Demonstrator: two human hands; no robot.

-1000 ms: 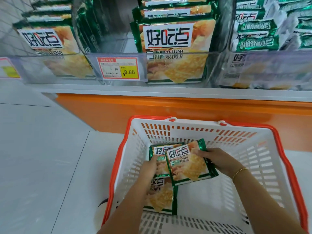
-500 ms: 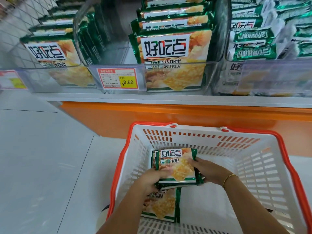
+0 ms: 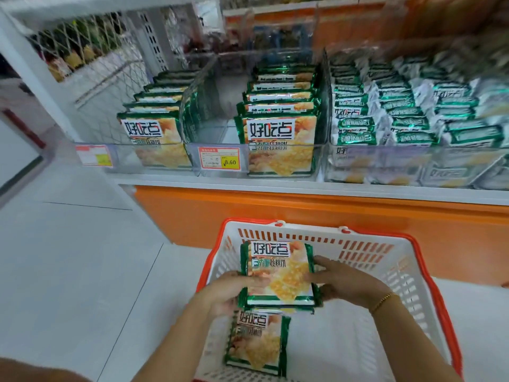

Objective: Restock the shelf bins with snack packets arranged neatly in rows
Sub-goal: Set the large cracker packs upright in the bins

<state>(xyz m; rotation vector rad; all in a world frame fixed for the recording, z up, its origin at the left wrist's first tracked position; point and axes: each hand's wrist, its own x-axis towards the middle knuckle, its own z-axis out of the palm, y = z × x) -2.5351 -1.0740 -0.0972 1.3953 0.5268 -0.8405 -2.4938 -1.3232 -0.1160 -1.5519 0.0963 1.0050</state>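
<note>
The left grip (image 3: 231,293) was curled round the left edge of a small stack of snack packets (image 3: 278,271), thumb across the front of the top packet and fingers underneath. The right grip (image 3: 344,285) held the stack's right edge in the same way, fingers bent against the side and face. A thin gold bracelet (image 3: 382,300) sat on the right wrist. The stack was square between both grips, label upright and facing the camera, raised above the floor of the white basket (image 3: 316,232) with its orange-red rim. How many packets made up the stack could not be told.

Directly below the stack, one more packet (image 3: 256,343) lay flat on the basket bottom, near the left wall.

The basket stood on the pale tiled floor (image 3: 68,271), just in front of the orange base panel (image 3: 275,210) of the shelf unit. On the shelf above stood clear bins. The middle bin (image 3: 214,133) held a row of the same packets upright, one behind the other, on its right side, and carried a red and yellow price tag (image 3: 219,158) reading 8.60. The left bin (image 3: 124,158) held a similar row. The right bin (image 3: 413,161) was filled with packets lying in a looser heap.
</note>
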